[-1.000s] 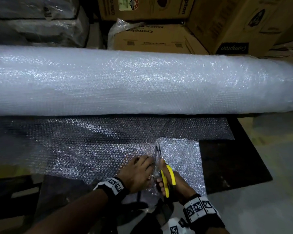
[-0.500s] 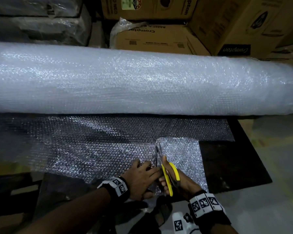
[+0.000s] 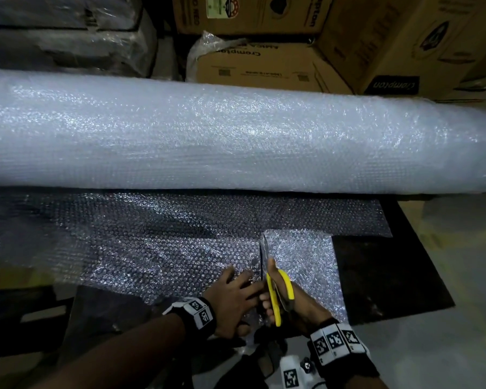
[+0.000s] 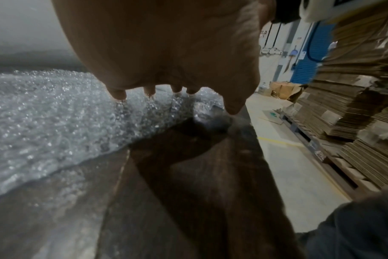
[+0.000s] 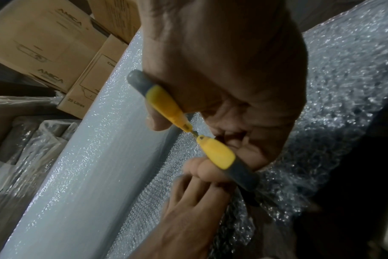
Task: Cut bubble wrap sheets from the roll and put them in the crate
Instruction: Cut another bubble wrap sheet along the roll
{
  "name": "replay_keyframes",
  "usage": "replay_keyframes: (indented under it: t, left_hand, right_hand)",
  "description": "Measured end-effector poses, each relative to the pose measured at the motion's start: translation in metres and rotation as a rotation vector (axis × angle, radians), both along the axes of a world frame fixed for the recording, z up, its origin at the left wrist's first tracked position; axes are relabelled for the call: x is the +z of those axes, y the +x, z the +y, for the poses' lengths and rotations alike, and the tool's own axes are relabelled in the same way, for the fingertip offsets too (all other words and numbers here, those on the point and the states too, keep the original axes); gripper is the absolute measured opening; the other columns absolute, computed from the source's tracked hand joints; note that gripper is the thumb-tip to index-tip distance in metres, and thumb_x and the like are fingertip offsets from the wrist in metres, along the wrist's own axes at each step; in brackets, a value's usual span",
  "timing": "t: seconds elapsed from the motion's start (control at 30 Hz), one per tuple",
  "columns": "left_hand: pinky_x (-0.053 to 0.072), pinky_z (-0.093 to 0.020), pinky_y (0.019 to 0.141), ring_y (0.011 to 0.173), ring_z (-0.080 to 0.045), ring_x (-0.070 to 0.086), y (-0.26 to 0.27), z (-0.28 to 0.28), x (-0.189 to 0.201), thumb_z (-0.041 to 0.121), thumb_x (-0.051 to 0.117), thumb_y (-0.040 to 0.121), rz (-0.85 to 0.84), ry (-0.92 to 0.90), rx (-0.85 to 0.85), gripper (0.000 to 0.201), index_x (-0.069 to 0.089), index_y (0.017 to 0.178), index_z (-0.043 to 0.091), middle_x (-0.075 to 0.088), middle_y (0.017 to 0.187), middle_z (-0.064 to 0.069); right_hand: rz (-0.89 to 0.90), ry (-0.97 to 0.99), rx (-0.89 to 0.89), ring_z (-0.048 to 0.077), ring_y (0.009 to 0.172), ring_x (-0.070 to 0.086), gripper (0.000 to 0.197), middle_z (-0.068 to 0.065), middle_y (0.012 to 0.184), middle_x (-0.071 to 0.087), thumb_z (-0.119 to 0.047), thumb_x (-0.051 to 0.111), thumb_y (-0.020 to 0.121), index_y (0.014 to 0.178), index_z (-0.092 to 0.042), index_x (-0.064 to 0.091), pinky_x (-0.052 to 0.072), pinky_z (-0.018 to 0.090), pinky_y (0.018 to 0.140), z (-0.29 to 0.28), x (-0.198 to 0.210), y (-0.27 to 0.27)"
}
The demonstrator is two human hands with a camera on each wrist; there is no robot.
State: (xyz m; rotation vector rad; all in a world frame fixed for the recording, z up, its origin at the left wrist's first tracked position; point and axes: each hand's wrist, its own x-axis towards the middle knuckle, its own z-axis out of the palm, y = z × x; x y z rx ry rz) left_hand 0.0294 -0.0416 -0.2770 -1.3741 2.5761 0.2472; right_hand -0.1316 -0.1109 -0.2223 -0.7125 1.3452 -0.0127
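A big white bubble wrap roll (image 3: 236, 141) lies across the view, its loose sheet (image 3: 157, 242) spread toward me over a dark board (image 3: 390, 276). My right hand (image 3: 295, 304) grips yellow-handled scissors (image 3: 275, 293), their blades pointing up along a cut in the sheet. To the right of the cut lies a narrower strip (image 3: 306, 265). My left hand (image 3: 233, 301) presses flat on the sheet just left of the blades, fingers (image 4: 120, 92) spread on the bubbles. The right wrist view shows the scissors (image 5: 166, 103) with their yellow handles in my fingers. No crate is in view.
Cardboard boxes (image 3: 264, 66) and plastic-wrapped bundles (image 3: 68, 35) stand behind the roll. Grey floor (image 3: 446, 318) lies to the right of the dark board. In the left wrist view, stacks of flat cardboard (image 4: 354, 113) sit on pallets at the right.
The scissors have stayed at about the same spot along the cut. My left hand has shifted closer to the blades.
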Motion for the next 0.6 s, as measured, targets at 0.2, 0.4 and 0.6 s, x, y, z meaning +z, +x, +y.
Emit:
replay_keyframes:
  t: [0.2, 0.4, 0.6]
  left_hand:
    - [0.016, -0.065, 0.112, 0.145, -0.036, 0.018, -0.004, 0.003, 0.002, 0.057, 0.052, 0.082, -0.032, 0.023, 0.022, 0.059, 0.051, 0.13, 0.023, 0.032, 0.148, -0.004]
    - [0.016, -0.069, 0.11, 0.145, -0.036, 0.018, -0.003, 0.002, 0.004, 0.058, 0.055, 0.08, -0.033, 0.031, 0.03, 0.064, 0.047, 0.133, 0.023, 0.029, 0.15, -0.005]
    - [0.022, -0.069, 0.107, 0.141, -0.039, 0.025, -0.002, 0.0, -0.003, 0.063, 0.056, 0.073, -0.062, 0.079, 0.028, 0.072, 0.045, 0.132, 0.024, 0.035, 0.145, -0.005]
  right_hand:
    - [0.058, -0.037, -0.011, 0.021, 0.04, 0.051, 0.091, 0.008, 0.053, 0.052, -0.093, 0.054, 0.035, 0.062, -0.006, 0.057, 0.044, 0.023, 0.046, -0.005, -0.011, 0.013]
    - [0.058, -0.087, 0.0, 0.023, 0.045, 0.056, 0.087, 0.01, 0.056, 0.058, -0.091, 0.059, 0.053, 0.064, -0.005, 0.063, 0.046, 0.025, 0.048, -0.005, -0.018, 0.002]
    - [0.06, -0.201, -0.071, 0.017, 0.04, 0.051, 0.071, 0.006, 0.05, 0.053, -0.075, 0.065, 0.07, 0.07, -0.004, 0.061, 0.041, 0.021, 0.042, 0.001, -0.017, 0.004]
